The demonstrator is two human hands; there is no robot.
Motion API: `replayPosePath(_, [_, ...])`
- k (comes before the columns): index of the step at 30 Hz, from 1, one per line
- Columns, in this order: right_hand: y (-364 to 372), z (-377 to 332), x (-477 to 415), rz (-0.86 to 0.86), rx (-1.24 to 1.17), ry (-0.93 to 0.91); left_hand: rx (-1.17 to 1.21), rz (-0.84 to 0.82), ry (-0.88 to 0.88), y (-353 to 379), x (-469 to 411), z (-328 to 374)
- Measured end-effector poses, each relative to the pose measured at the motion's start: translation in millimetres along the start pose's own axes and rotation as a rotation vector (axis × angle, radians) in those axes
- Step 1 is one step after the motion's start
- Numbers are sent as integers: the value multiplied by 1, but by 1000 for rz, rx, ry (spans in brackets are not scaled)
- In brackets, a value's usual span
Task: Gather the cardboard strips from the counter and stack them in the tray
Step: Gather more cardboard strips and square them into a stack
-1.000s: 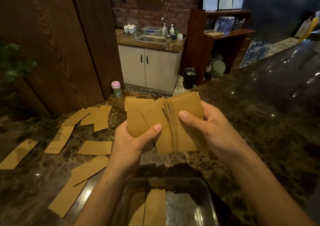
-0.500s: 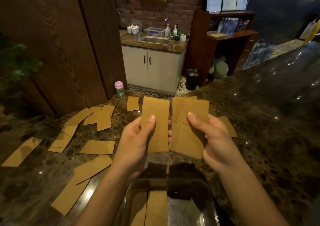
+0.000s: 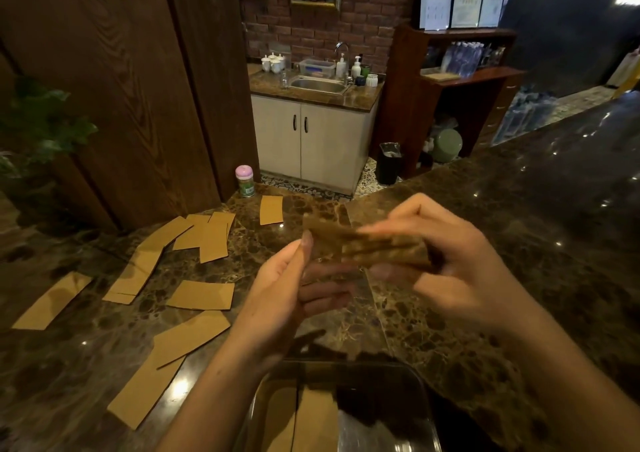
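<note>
Left hand (image 3: pixel 284 299) and right hand (image 3: pixel 457 271) pinched blurred strip stack (image 3: pixel 377 247) over tray (image 3: pixel 381 431); loose strips (image 3: pixel 202 295) lay at 9 o'clock on tabletop (image 3: pixel 519 244).

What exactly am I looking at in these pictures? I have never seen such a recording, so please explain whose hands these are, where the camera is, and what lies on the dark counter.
There is no machine here: a person works with two bare hands. All the pictures come from one camera worn on the person's head, looking forward and down. The left hand and the right hand together hold a bundle of cardboard strips, blurred by motion, above the counter. Loose strips lie scattered on the counter to the left, near a small pink-lidded jar. At the bottom edge is a tray with stacked strips already inside.
</note>
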State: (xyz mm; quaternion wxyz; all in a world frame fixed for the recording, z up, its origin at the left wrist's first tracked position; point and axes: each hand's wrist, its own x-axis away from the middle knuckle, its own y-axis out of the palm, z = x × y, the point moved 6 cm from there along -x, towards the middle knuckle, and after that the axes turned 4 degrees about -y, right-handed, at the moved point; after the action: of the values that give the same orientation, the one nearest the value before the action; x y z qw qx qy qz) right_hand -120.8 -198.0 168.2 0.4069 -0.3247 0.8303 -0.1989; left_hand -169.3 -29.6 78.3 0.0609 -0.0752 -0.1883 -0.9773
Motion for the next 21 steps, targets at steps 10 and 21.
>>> replayPosePath(10, [21,-9,20,-423,624,-289,124,-81,-25,-2,3,2])
replayPosePath(21, [-15,2,-9,-276,-52,265,-344,-100,185,-2,9,7])
